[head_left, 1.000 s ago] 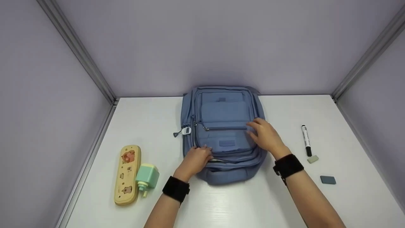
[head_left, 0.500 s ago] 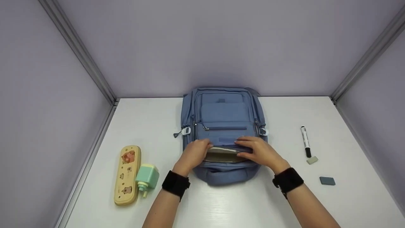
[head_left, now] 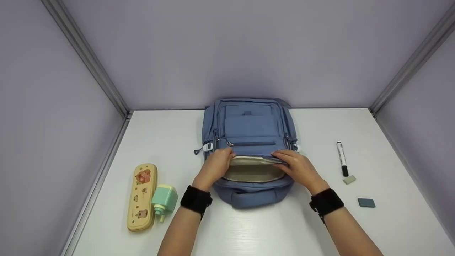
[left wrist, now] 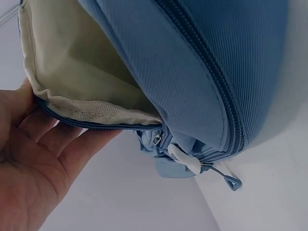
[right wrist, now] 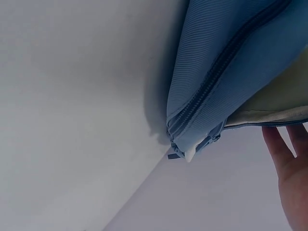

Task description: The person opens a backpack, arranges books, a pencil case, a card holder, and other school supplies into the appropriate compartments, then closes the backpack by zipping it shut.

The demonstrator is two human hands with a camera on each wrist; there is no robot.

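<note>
A blue backpack [head_left: 250,124] lies flat on the white table [head_left: 177,135], its front up. One zipped compartment gapes at the near end and shows beige lining [head_left: 252,172]. My left hand [head_left: 227,156] holds the left part of the compartment's raised upper edge, and my right hand [head_left: 280,156] holds the right part. In the left wrist view my left hand [left wrist: 43,159] has its fingers under the zipper edge, with the lining [left wrist: 72,62] above them. In the right wrist view the fingertips [right wrist: 288,159] of my right hand touch the same edge of the backpack [right wrist: 226,57].
A yellow pencil case [head_left: 142,196] and a mint green block [head_left: 165,201] lie at the front left. To the right are a marker [head_left: 342,158], a pale eraser [head_left: 349,179] and a dark grey eraser [head_left: 366,202]. Grey walls close in three sides.
My right hand came from the bag's front down to the compartment edge. Both hands then lifted that edge away from me, and the opening grew wide enough to show the lining.
</note>
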